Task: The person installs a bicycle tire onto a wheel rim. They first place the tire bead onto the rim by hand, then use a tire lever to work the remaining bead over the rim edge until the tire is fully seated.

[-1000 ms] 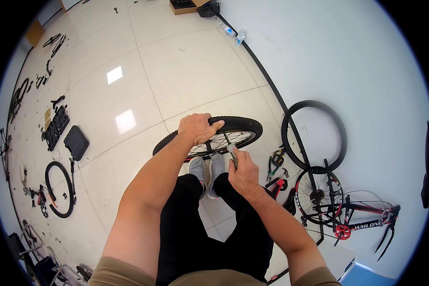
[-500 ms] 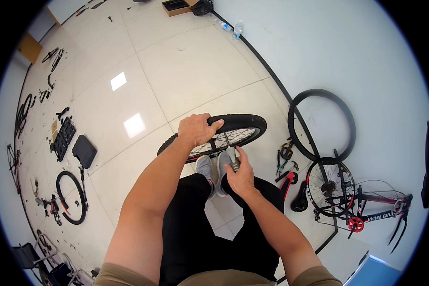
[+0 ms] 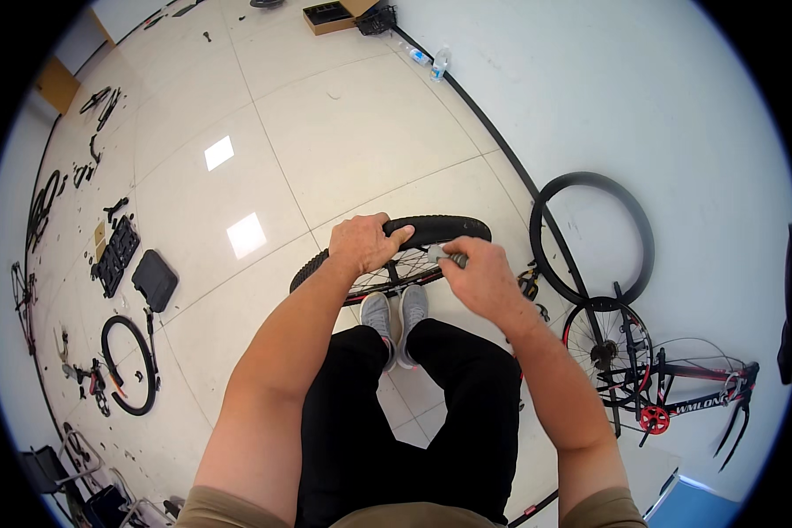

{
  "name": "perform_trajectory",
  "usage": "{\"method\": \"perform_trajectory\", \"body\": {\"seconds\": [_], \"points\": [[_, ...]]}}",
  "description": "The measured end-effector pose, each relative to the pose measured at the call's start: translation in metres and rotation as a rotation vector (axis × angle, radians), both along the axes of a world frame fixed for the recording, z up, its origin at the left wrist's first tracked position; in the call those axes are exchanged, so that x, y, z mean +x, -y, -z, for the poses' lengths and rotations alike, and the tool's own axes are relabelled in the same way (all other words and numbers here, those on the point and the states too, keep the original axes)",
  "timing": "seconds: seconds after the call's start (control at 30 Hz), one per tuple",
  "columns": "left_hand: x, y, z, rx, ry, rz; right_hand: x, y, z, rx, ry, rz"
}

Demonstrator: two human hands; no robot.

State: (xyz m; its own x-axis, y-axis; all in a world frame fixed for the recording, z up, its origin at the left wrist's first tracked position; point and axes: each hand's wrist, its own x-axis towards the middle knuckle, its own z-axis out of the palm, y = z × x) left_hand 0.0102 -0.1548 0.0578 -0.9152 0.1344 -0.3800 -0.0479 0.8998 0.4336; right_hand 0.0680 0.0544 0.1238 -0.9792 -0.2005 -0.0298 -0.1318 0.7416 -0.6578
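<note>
A bicycle wheel with a black knobbly tire [image 3: 449, 227] is held up above my grey shoes [image 3: 377, 312]. My left hand [image 3: 365, 242] grips the tire on the top left of the wheel, thumb pressed along the rubber. At the wheel's right side, my right hand [image 3: 480, 273] is closed on a small grey tool [image 3: 440, 256], whose end lies against the inner edge of the tire by the rim; its exact shape is partly hidden by my fingers.
At the right lie a loose tire [image 3: 590, 179], a bike frame [image 3: 697, 403] with a rear wheel, and hand tools [image 3: 528, 283] partly behind my arm. Leftward are a toolbox [image 3: 154, 280], another tire [image 3: 130, 407] and bike parts. A box [image 3: 330, 26] and bottles [image 3: 440, 63] are farther off.
My right hand has risen and moved right, turning the grey tool from upright to nearly sideways at the tire's edge. My left hand stays on the tire.
</note>
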Motion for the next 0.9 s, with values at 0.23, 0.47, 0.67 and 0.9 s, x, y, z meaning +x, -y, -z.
{"method": "perform_trajectory", "body": {"seconds": [0.23, 0.47, 0.67, 0.9], "points": [[-0.007, 0.003, 0.003, 0.006, 0.010, -0.005, -0.050, 0.019, -0.035, 0.188, 0.237, -0.110], [-0.019, 0.004, -0.002, 0.008, 0.076, 0.001, -0.084, 0.036, -0.036, 0.341, 0.302, -0.143], [-0.031, 0.005, 0.003, 0.024, 0.100, 0.000, -0.075, 0.036, -0.029, 0.348, 0.186, -0.240], [-0.036, 0.009, 0.017, 0.058, 0.046, -0.010, -0.075, 0.022, -0.023, 0.189, 0.193, -0.173]]}}
